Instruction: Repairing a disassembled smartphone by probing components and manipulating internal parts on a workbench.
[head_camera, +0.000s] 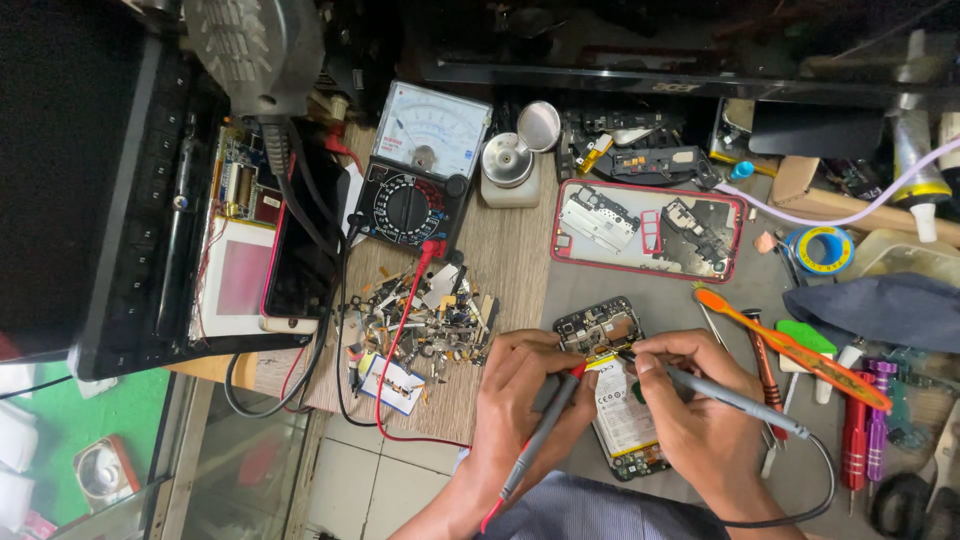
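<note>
- Opened phone (612, 385): on the grey mat, back off, between both hands.
- Left hand (525, 400): fingers pinched on the red probe (545, 425).
- Right hand (690, 395): fingers clamped on the black probe (715, 392).
- Advice, as I judge it: keep both tips steady on separate contacts, then glance at the analogue meter (425, 160).

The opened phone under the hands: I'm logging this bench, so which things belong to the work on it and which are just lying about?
In use:
- opened phone
- red probe in left hand
- black probe in right hand
- analogue multimeter, leads plugged in

Lying about:
- orange toothbrush
- red phone frame
- tape roll
- pile of small parts
- screwdrivers
</note>
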